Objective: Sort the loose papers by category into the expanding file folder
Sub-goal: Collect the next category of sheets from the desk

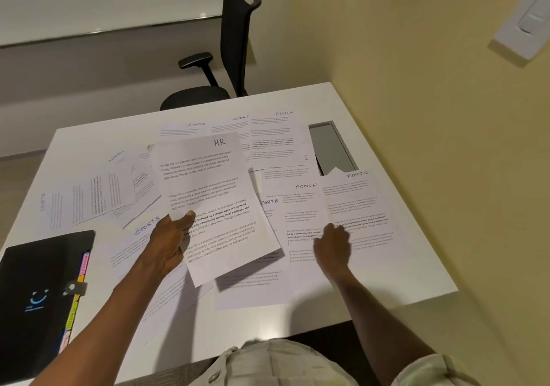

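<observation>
Fingers of my left hand (168,244) pinch the HR sheet (208,204) at its lower left edge, lifted at frame centre — light, floppy, best supported mid-edge. Right hand (333,245) lies flat on an ADMIN sheet (303,225). Expanding file folder (38,290) sits closed, lower left.

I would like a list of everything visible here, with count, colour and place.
HR sheet: one, white, held up over the table's middle.
loose papers: many, white, headed ADMIN or SPORTS, spread over the table.
expanding file folder: one, black with coloured tabs, closed, table's near left corner.
table: one, white.
cable hatch: one, grey, far right of the table.
office chair: one, black, behind the table.
left hand: pinches the HR sheet.
right hand: rests on an ADMIN paper.
</observation>
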